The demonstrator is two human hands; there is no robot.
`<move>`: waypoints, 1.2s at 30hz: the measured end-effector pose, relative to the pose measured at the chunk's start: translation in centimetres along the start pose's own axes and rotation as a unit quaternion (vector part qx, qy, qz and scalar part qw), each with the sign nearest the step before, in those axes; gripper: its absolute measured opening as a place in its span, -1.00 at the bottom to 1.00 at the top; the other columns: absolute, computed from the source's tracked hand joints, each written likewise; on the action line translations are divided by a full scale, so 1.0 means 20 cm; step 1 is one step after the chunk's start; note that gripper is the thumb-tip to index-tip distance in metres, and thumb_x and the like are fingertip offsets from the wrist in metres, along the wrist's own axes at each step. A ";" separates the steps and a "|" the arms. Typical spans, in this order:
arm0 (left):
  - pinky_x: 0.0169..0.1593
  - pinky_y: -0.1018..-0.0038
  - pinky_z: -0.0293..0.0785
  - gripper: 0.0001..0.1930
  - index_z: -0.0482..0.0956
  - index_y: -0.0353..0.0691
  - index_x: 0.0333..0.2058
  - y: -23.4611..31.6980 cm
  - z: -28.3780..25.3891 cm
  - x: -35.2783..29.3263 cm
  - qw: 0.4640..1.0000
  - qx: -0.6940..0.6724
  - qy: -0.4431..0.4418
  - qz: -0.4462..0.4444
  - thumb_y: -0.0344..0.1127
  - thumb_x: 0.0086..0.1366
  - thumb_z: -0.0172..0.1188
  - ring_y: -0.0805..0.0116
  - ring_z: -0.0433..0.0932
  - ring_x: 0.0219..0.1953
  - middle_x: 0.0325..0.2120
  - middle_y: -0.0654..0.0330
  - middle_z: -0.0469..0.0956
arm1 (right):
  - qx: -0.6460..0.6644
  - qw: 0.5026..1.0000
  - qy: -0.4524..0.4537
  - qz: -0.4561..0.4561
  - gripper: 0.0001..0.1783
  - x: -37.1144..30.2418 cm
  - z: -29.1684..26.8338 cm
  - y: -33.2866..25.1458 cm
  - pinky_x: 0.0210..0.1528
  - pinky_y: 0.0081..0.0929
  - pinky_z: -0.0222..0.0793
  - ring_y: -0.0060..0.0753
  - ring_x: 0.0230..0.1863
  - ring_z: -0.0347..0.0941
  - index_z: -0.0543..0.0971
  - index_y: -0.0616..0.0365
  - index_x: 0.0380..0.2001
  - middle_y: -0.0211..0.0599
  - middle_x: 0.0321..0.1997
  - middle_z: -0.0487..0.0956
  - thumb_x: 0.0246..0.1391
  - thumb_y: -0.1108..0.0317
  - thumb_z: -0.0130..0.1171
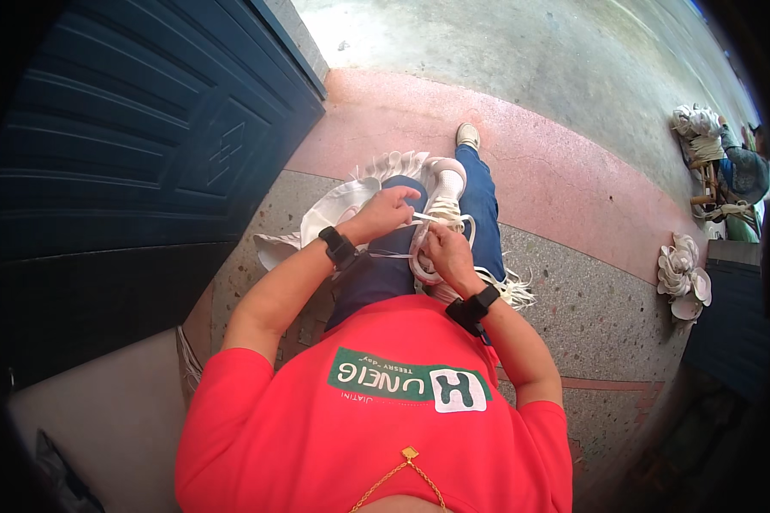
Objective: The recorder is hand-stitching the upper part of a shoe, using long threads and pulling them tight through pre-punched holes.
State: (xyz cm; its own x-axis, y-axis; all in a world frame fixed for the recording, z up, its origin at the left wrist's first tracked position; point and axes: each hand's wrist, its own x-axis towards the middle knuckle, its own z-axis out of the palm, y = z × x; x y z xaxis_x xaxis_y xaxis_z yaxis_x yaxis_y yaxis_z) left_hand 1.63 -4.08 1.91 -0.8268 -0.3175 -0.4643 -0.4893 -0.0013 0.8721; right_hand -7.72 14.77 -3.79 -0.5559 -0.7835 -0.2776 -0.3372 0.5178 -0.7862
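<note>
A pale, woven piece of white strips (436, 231) is held over the lap, resting on the blue trousers (479, 205) of the seated person, with loose strands running out between the two hands. The left hand (391, 210) is closed, its fingers pinched on a thin white strand at the upper edge of the piece. The right hand (447, 250) is likewise curled shut, gripping the woven piece from the near side, just beside the left hand (the fingertips themselves are hidden under the knuckles, so the exact grip cannot be told). A black band is worn on each wrist, and a red shirt (376, 427) fills the lower part of the view. Behind the left hand, a flat white fan-shaped piece (342, 205) lies against the leg and the speckled floor (590, 299), and frayed white ends (515, 291) are seen just beside the right forearm. A dark blue panelled door (137, 145) stands at the left. Well apart, at the right, a heap of white finished pieces (683, 274) lies on the floor, and another person (740, 171) is seated farther off beside more white material.
</note>
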 end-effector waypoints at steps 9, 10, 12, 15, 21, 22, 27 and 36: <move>-0.16 0.63 0.42 -0.56 0.48 -0.35 0.20 0.05 0.01 0.02 1.000 -0.024 -0.010 0.001 -0.39 0.35 0.14 0.61 0.52 -0.30 -0.39 0.31 0.60 | -0.061 0.998 -0.022 -0.019 -0.73 0.09 -0.03 0.02 -0.22 0.07 0.48 0.23 -0.29 0.61 0.60 0.29 -0.27 0.14 -0.37 0.64 0.26 0.27 0.08; -0.13 0.62 0.41 -0.55 0.47 -0.35 0.20 0.05 0.00 0.02 0.999 -0.036 -0.013 -0.003 -0.39 0.35 0.13 0.59 0.52 -0.29 -0.38 0.31 0.60 | 0.044 0.995 -0.087 0.005 -0.76 0.08 -0.12 0.03 -0.29 -0.13 0.39 -0.03 -0.34 0.52 0.59 0.22 -0.24 -0.05 -0.39 0.58 0.30 0.25 0.09; -0.08 0.60 0.41 -0.53 0.45 -0.35 0.22 0.02 -0.04 0.00 0.997 -0.070 -0.005 -0.015 -0.41 0.34 0.11 0.57 0.52 -0.26 -0.37 0.30 0.60 | 0.380 0.895 -0.209 0.107 -0.80 0.00 -0.42 -0.16 -0.43 -0.52 0.20 -0.56 -0.43 0.32 0.59 0.10 -0.20 -0.44 -0.43 0.47 0.37 0.22 0.12; -0.01 0.57 0.40 -0.49 0.41 -0.34 0.26 -0.01 -0.03 0.04 0.995 -0.083 -0.026 -0.043 -0.44 0.32 0.07 0.51 0.54 -0.23 -0.34 0.26 0.61 | 0.493 0.864 -0.097 0.033 -0.81 -0.26 -0.99 -0.59 -0.44 -0.73 0.17 -0.79 -0.54 0.18 0.53 0.11 -0.08 -0.56 -0.46 0.38 0.44 0.23 0.09; 0.07 0.31 0.52 -0.64 0.66 -0.24 0.06 0.15 0.10 0.15 0.959 0.234 -0.068 0.141 -0.29 0.31 0.26 0.24 0.62 0.02 -0.10 0.05 0.69 | 0.551 0.761 -0.113 -0.323 -0.84 -0.36 -1.19 -0.76 -0.43 -0.74 0.18 -0.79 -0.58 0.15 0.47 0.17 -0.03 -0.34 -0.37 0.54 0.47 0.36 -0.02; 0.08 0.31 0.52 -0.62 0.66 -0.23 0.06 0.22 0.11 0.16 0.958 0.208 -0.114 0.161 -0.27 0.28 0.30 0.24 0.62 0.02 -0.09 0.03 0.69 | 0.562 0.764 -0.111 -0.296 -0.84 -0.35 -1.19 -0.77 -0.42 -0.73 0.18 -0.79 -0.57 0.15 0.47 0.17 -0.03 -0.39 -0.40 0.50 0.47 0.35 -0.02; -0.03 0.41 0.53 -0.74 0.73 -0.23 -0.06 0.44 0.19 0.12 0.920 0.080 -0.350 0.157 -0.30 0.31 0.32 0.41 0.63 -0.15 -0.22 0.12 0.70 | 0.535 0.796 -0.107 -0.261 -0.81 -0.23 -1.12 -0.80 -0.36 -0.67 0.19 -0.74 -0.48 0.20 0.47 0.23 -0.04 -0.27 -0.26 0.55 0.47 0.33 -0.02; -0.22 0.57 0.52 -0.68 0.74 -0.26 -0.22 0.45 0.04 0.00 0.976 0.082 -0.165 0.115 -0.16 0.53 0.11 0.60 0.55 -0.35 -0.44 0.35 0.68 | 0.726 0.676 0.014 -0.122 -0.72 -0.10 -1.28 -0.35 0.02 -0.38 0.35 -0.31 -0.15 0.45 0.55 0.20 -0.23 -0.23 -0.16 0.57 0.37 0.26 -0.09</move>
State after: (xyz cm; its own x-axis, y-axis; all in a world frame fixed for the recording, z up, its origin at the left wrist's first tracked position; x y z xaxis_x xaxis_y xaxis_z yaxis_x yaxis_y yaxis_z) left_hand -2.92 -3.41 9.66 -0.9511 0.0305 -0.3073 -0.2958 0.1953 0.9351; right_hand -23.70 21.46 16.31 -0.6389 -0.7679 -0.0471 0.6698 -0.5250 -0.5250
